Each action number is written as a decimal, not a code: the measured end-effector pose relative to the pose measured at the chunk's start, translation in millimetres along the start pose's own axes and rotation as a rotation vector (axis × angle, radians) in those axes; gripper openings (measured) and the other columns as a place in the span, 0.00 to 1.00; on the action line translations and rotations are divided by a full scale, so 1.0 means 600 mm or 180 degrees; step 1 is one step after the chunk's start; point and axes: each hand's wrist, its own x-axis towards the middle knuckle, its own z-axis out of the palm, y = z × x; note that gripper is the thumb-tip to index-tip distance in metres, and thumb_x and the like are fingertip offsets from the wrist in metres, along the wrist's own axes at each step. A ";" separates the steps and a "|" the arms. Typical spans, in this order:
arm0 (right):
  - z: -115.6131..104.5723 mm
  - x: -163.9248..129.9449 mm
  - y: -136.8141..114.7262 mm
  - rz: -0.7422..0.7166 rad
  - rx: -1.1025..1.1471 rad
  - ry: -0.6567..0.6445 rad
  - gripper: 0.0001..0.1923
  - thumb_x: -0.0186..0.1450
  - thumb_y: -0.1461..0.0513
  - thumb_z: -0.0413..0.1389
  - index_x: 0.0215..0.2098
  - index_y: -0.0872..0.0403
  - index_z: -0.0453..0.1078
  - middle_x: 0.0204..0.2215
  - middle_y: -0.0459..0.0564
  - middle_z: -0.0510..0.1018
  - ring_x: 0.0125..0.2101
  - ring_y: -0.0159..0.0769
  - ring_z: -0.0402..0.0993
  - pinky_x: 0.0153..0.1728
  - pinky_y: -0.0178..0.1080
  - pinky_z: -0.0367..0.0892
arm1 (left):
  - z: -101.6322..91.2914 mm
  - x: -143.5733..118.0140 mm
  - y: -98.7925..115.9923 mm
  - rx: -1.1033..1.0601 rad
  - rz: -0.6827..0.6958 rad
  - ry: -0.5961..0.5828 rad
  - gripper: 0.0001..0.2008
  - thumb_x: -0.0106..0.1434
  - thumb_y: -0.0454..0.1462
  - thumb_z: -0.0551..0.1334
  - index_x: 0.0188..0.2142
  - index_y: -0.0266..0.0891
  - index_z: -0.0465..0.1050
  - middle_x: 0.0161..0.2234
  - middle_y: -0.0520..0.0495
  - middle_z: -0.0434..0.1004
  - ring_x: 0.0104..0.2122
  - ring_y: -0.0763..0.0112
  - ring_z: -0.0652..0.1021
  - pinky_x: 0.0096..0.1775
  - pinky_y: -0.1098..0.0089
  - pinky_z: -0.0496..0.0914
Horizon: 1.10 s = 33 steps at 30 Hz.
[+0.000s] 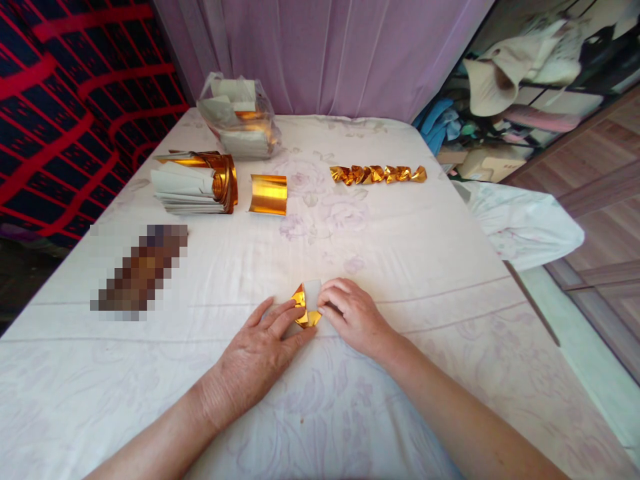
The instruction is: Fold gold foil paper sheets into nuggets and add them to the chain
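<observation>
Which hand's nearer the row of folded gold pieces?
Right. The right hand is on the near side of the row; the left hand is too, but farther left.

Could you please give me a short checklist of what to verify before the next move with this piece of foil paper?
1. Left hand steadying the foil paper: ok, its fingers rest on the gold folded part.
2. Right hand at the paper's right edge: ok, fingertips are there.
3. Firm pinch by the right hand: cannot tell from this angle.
4. White side fully covered: not ok, a white area shows between the hands.
5. Loose gold sheet apart from the hands: ok, it lies beside the stack of sheets.
6. Row of folded gold pieces away from the hands: ok, farther back on the right.
</observation>
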 end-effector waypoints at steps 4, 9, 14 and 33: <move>0.005 -0.003 0.006 -0.0074 -0.0086 0.0126 0.08 0.66 0.70 0.51 0.33 0.52 0.67 0.34 0.50 0.75 0.37 0.37 0.71 0.40 0.40 0.67 | -0.002 0.004 0.002 -0.0083 -0.0105 0.0048 0.17 0.68 0.33 0.58 0.55 0.47 0.69 0.55 0.44 0.71 0.59 0.60 0.69 0.61 0.50 0.60; 0.006 -0.008 0.016 -0.0079 -0.0016 0.0611 0.12 0.65 0.71 0.47 0.39 0.52 0.68 0.37 0.51 0.76 0.40 0.37 0.73 0.43 0.41 0.69 | -0.012 0.013 -0.003 -0.0477 -0.0196 -0.0013 0.11 0.69 0.37 0.56 0.49 0.47 0.72 0.54 0.46 0.72 0.58 0.62 0.70 0.62 0.48 0.56; 0.005 -0.008 0.014 -0.0070 -0.0301 0.0828 0.17 0.61 0.72 0.47 0.45 0.52 0.68 0.44 0.54 0.77 0.46 0.41 0.72 0.49 0.46 0.68 | -0.016 0.021 -0.014 -0.0853 -0.0199 0.0068 0.09 0.70 0.40 0.55 0.43 0.45 0.74 0.51 0.47 0.74 0.60 0.61 0.68 0.64 0.46 0.48; -0.003 -0.012 0.019 -0.0047 -0.0078 0.0356 0.22 0.55 0.75 0.48 0.42 0.52 0.71 0.36 0.49 0.78 0.38 0.39 0.72 0.41 0.43 0.66 | -0.032 0.052 -0.042 -0.1196 -0.0054 0.0031 0.04 0.64 0.31 0.57 0.37 0.41 0.69 0.45 0.49 0.76 0.48 0.71 0.76 0.64 0.52 0.52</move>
